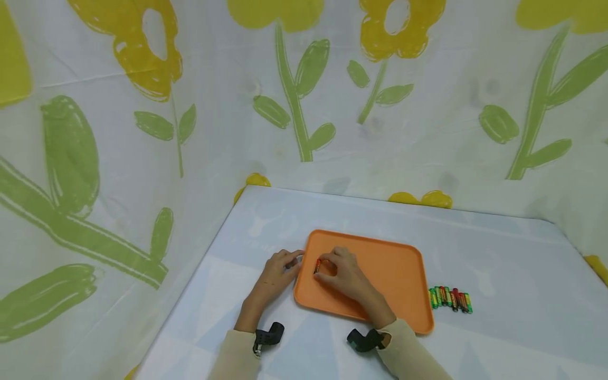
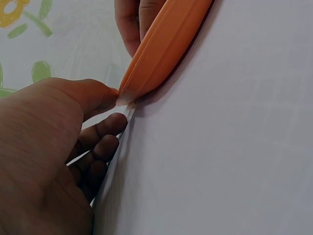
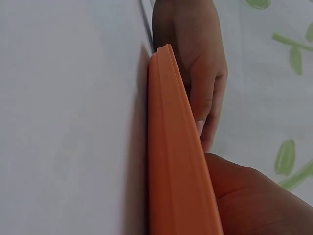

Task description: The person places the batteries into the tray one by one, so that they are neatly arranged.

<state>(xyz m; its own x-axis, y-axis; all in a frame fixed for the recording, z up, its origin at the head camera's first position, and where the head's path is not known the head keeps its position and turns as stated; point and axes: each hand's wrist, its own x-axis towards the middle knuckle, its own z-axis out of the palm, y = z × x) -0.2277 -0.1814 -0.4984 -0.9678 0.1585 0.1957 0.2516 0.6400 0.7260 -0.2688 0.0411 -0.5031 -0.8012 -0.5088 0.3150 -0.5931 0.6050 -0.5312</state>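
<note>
In the head view, my right hand is over the left part of an orange tray. Its thumb and index finger pinch a small red and black battery by its two ends. My left hand is at the tray's left edge. In the left wrist view, the thumb of the left hand touches the tray's rim, and the other fingers are loosely bent beside the table surface. The right wrist view shows the tray's side hiding most of the right hand and the battery.
Right of the tray, several red and green batteries lie side by side in a row on the pale table. A white cloth with yellow flowers and green leaves hangs behind the table and along its left.
</note>
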